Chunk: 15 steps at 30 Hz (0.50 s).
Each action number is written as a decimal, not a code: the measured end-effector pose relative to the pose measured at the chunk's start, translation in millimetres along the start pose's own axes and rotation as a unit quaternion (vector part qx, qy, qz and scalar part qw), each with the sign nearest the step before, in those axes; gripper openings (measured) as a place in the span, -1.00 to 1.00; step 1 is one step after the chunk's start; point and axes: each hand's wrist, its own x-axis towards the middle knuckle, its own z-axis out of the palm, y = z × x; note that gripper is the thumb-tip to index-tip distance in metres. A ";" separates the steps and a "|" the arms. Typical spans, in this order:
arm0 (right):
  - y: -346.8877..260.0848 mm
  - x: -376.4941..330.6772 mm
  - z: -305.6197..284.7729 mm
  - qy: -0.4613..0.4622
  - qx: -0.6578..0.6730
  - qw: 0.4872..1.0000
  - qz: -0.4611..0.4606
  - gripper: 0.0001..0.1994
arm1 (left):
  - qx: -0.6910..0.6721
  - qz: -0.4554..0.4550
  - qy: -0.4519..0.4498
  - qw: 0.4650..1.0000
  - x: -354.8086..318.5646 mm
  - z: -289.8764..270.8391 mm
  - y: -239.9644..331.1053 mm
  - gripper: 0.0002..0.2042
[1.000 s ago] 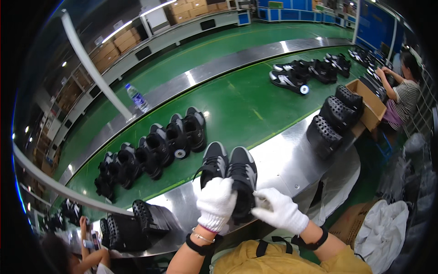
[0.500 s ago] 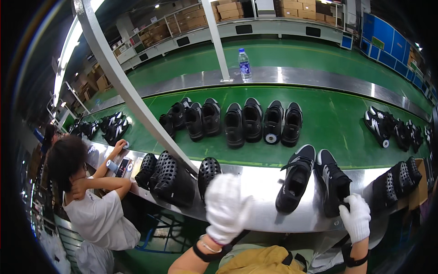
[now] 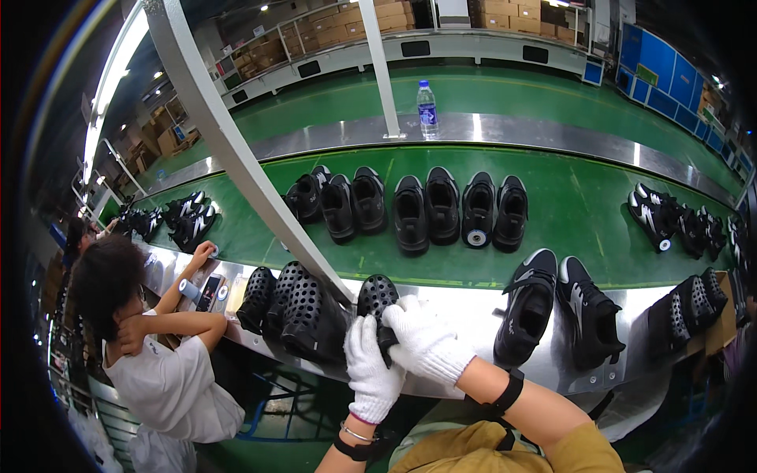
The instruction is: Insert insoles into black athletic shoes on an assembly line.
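At the metal ledge in front of me, both gloved hands are closed round a black shoe last [image 3: 377, 293] with a toe full of round holes. My left hand [image 3: 371, 370], in a white knit glove, grips its lower left side. From the right, my right hand [image 3: 430, 343], gloved alike, holds its lower right side; the glove hides the fingertips. Several more perforated black lasts [image 3: 303, 315] stand just left of it. Right of my hands, a black sneaker [image 3: 526, 311] and its mate [image 3: 587, 319] rest on the ledge, grey toes pointing away.
Beyond the ledge, a green conveyor belt [image 3: 355, 260] carries several black sneakers. A slanted white post [image 3: 229, 134] crosses the left side. More perforated lasts [image 3: 686, 315] stand at the right. A water bottle [image 3: 427, 110] is on the far rail. A co-worker [image 3: 165, 363] sits at the left.
My right hand has left the right-hand sneaker and moved left to the shoe last. My left hand, blurred before, now grips that last. The view has shifted slightly.
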 end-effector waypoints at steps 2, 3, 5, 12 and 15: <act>-1.6 3.0 2.2 -0.013 -0.009 1.000 0.027 -0.70 | -0.006 -0.010 -0.021 1.000 -3.9 -5.5 -2.5 -0.25; -2.0 1.6 1.9 -0.014 -0.010 0.999 0.027 -0.70 | -0.010 -0.014 -0.026 1.000 -5.4 -10.9 -1.6 -0.31; -3.3 -7.5 -5.6 0.007 0.023 0.999 0.033 -0.69 | -0.032 -0.001 -0.004 0.999 -4.8 -26.7 8.6 -0.33; -1.9 -64.0 -55.2 0.096 0.148 0.977 -0.121 -0.62 | -0.484 -0.162 0.009 0.860 21.6 -63.3 59.1 -0.50; 2.3 -87.6 -67.4 0.041 0.272 0.958 -0.083 -0.46 | -0.624 -0.340 -0.024 0.703 29.7 -66.4 79.5 -0.74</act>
